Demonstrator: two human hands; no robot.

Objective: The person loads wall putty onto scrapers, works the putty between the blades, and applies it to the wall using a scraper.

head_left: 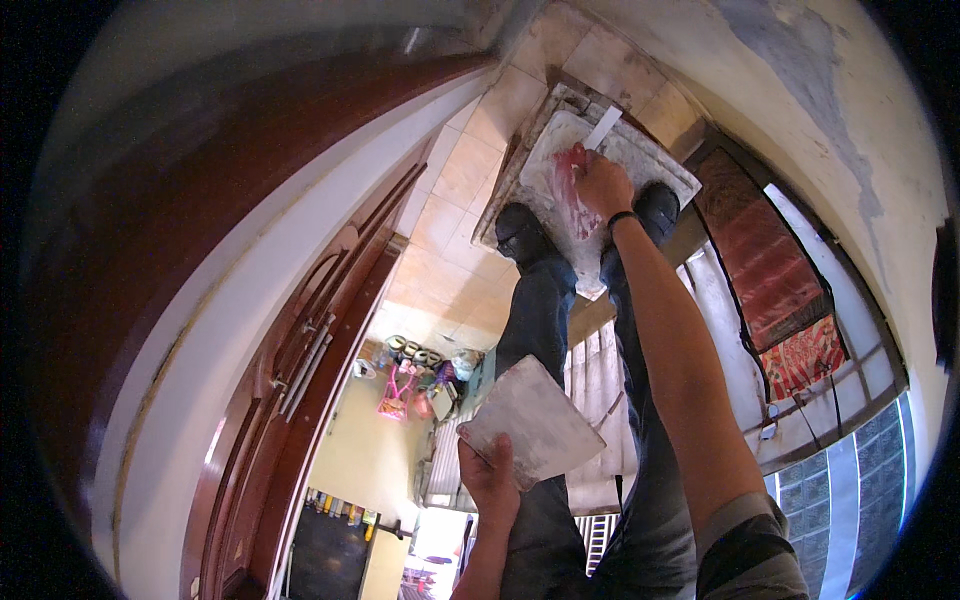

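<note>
My left hand (490, 470) grips a flat square board (535, 425) smeared with grey-white, thumb on its face. My right arm reaches down between my dark shoes, the left shoe (522, 235) and the right shoe (657, 210). There my right hand (603, 187) is closed beside a red, white-smeared thing (572, 195) whose kind I cannot make out. The fingers hide what they hold, if anything. Right by them a flat white strip (604, 127) sticks out. All this is over a square slab (655, 165) coated in whitish paste or dust, under my feet.
A brown panelled door (290, 380) with a metal handle runs along the left. Beige tiles (460, 175) cover the floor. At right are a patchy wall (840, 100) and a dark red panel (765, 260). Bags and small items (425, 385) cluster at lower left.
</note>
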